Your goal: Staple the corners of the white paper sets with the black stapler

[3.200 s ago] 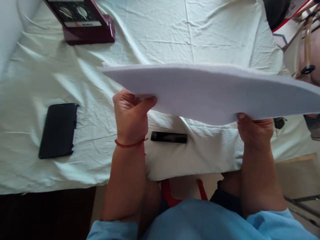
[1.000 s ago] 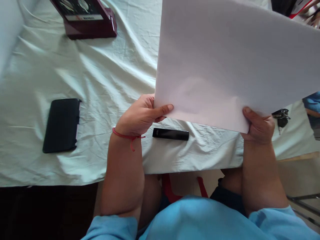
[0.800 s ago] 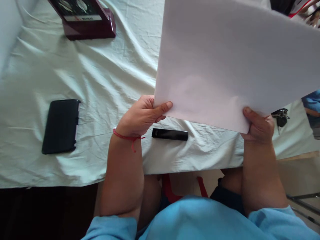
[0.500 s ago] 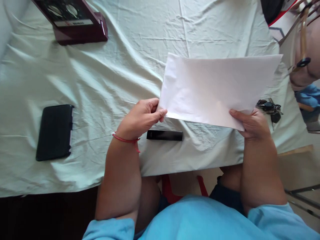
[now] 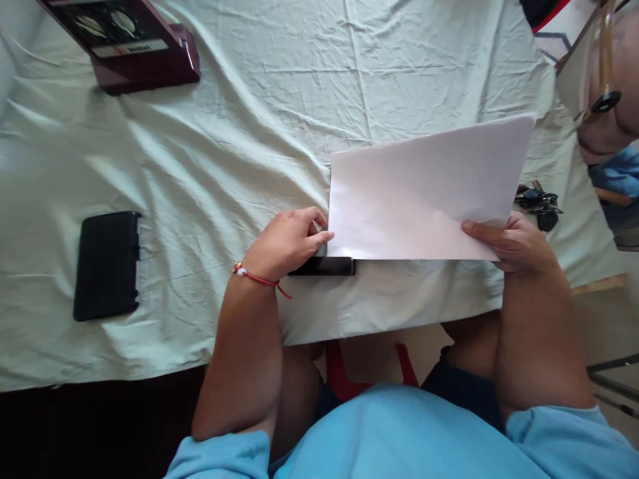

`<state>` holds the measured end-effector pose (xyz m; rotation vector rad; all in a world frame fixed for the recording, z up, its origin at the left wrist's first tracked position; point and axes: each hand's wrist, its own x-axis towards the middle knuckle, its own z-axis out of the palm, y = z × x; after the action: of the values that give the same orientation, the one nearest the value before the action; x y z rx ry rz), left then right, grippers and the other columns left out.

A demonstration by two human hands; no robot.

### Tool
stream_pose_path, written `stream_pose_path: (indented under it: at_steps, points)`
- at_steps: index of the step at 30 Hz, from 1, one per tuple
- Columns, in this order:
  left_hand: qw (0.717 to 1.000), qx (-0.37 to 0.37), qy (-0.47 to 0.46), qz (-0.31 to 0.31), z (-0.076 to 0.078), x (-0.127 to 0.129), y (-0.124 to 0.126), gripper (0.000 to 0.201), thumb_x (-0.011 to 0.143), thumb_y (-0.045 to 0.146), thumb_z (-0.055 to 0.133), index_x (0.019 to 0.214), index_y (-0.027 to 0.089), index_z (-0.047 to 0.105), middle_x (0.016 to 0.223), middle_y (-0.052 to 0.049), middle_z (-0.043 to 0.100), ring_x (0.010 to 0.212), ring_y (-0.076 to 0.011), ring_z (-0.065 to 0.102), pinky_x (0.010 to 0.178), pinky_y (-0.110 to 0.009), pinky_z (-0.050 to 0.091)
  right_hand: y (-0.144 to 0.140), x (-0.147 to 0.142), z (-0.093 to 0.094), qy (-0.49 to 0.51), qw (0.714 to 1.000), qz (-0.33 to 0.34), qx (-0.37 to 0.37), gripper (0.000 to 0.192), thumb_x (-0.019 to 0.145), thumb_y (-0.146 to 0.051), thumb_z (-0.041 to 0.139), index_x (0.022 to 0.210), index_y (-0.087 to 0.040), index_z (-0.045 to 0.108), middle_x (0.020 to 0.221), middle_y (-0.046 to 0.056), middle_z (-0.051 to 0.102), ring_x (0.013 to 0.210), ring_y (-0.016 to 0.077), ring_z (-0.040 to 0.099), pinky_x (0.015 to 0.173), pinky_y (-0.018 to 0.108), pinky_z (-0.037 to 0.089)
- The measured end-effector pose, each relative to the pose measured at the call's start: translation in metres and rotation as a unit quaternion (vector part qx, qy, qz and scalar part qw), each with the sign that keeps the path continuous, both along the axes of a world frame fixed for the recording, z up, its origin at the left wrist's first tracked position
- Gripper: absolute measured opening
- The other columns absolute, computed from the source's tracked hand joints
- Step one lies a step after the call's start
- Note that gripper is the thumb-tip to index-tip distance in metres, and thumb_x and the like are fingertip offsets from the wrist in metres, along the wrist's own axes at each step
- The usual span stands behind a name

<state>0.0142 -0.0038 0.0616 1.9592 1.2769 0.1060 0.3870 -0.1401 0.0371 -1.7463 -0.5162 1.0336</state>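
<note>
A blank white sheet of paper (image 5: 424, 189) lies low over the pale green tablecloth (image 5: 224, 153), its far right corner still raised. My left hand (image 5: 287, 243), with a red string on the wrist, pinches the sheet's near left corner. My right hand (image 5: 514, 241) grips the near right corner, thumb on top. A slim black bar-shaped object (image 5: 327, 266) lies on the cloth just under my left fingers, partly covered by the sheet's near edge.
A black phone case (image 5: 107, 265) lies at the left. A dark red box (image 5: 134, 50) stands at the far left. A bunch of keys (image 5: 539, 199) sits beside the sheet's right edge. Another person (image 5: 616, 120) is at the right edge. The table's near edge runs just below my hands.
The sheet, held up facing me a second ago, has come down and now lies nearly flat on the cloth. Both hands lowered with it, keeping their grip on the near corners.
</note>
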Motion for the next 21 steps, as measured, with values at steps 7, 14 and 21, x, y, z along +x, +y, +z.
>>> stream_pose_path:
  at_steps: [7, 14, 21]
  points:
    - [0.996, -0.018, -0.083, -0.021, 0.020, -0.006, -0.009, 0.031, 0.096, 0.054, 0.077, 0.100, 0.023, 0.082, 0.095, -0.006, 0.082, 0.086, -0.0235, 0.071, 0.077, -0.033, 0.053, -0.010, 0.011, -0.001, -0.001, 1.000, 0.010, -0.005, 0.049, 0.050, -0.035, 0.116, 0.089, -0.019, 0.092, 0.101, 0.012, 0.091, 0.082, 0.0234, 0.079, 0.069, 0.033, 0.067]
    - [0.982, -0.055, -0.075, -0.163, 0.028, -0.008, -0.008, 0.028, 0.092, 0.050, 0.083, 0.105, 0.026, 0.090, 0.104, -0.005, 0.080, 0.094, -0.0229, 0.071, 0.087, -0.034, 0.052, -0.014, 0.013, 0.000, 0.000, 1.000, 0.012, 0.002, 0.050, 0.052, -0.033, 0.115, 0.093, -0.020, 0.092, 0.102, 0.010, 0.091, 0.087, 0.0243, 0.080, 0.076, 0.034, 0.070]
    - [0.992, -0.063, -0.009, -0.107, 0.025, -0.002, -0.011, 0.023, 0.085, 0.047, 0.083, 0.083, 0.024, 0.082, 0.077, -0.001, 0.072, 0.073, -0.0197, 0.062, 0.067, -0.032, 0.042, -0.014, 0.013, 0.000, 0.006, 1.000, 0.017, -0.007, 0.047, 0.052, -0.034, 0.115, 0.089, -0.018, 0.091, 0.099, 0.012, 0.090, 0.084, 0.0256, 0.080, 0.073, 0.037, 0.068]
